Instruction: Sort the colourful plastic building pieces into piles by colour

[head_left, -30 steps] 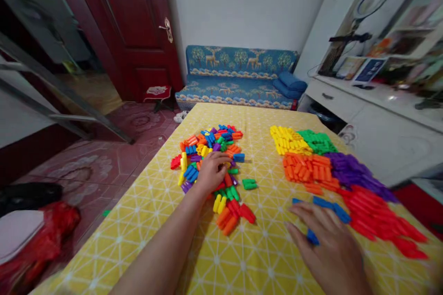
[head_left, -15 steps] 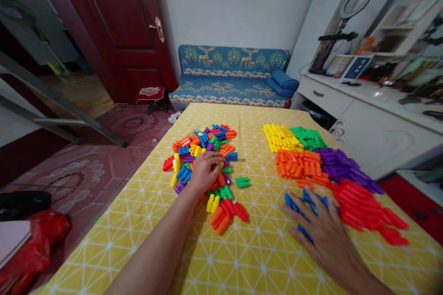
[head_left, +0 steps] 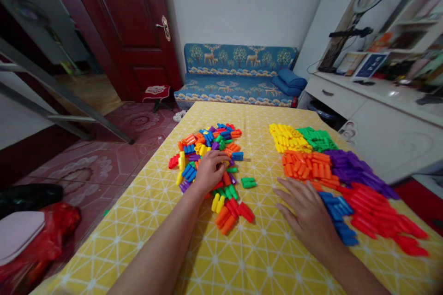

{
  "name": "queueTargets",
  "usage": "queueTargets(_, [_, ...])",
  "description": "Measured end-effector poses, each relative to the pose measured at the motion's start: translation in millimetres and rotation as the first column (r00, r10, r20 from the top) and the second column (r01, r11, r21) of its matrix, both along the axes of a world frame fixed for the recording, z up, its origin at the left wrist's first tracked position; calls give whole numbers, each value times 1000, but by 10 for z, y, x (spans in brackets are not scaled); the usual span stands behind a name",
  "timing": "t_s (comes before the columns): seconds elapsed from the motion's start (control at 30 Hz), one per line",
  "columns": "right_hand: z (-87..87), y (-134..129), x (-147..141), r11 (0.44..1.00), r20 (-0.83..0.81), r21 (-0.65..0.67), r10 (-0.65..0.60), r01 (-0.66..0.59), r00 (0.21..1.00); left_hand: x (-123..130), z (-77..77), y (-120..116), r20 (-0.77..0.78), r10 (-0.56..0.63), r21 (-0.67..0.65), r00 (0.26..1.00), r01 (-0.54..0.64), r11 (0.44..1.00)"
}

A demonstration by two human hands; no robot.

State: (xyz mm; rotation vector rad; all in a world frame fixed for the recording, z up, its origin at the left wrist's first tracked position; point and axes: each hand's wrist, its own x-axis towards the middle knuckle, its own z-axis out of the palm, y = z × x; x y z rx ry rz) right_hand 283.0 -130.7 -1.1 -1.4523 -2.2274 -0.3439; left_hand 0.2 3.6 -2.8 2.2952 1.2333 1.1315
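A mixed heap of coloured plastic pieces lies on the left of the yellow patterned table. My left hand rests on it with curled fingers; what its fingertips hold is hidden. My right hand is spread, palm down, just left of the blue pieces, with no piece visible in it. Sorted groups lie on the right: yellow, green, orange, purple and red. A green piece sits between the hands.
A blue sofa stands beyond the table's far edge. At the right is a white cabinet. A small red stool stands by the door, and a red bag is at the lower left.
My right hand has moved left off the blue pieces, uncovering them. My left hand stays on the mixed heap. The whole view has shifted slightly.
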Motion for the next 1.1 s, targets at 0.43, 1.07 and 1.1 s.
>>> queueTargets(0.43, [104, 1247, -1063, 943, -379, -332, -99, -35, 920, 9, 12, -11, 2, 4, 6, 1000, -4, 1000])
queueTargets(1.07, [-65, 69, 697, 873, -611, -236, -474, 426, 634, -14, -33, 26, -11, -15, 2, 1000, 15, 1000])
queueTargets(1.1, [-71, 105, 663, 878, -605, -242, -469, 412, 644, -16, -34, 27, -7, -17, 1, 1000, 17, 1000])
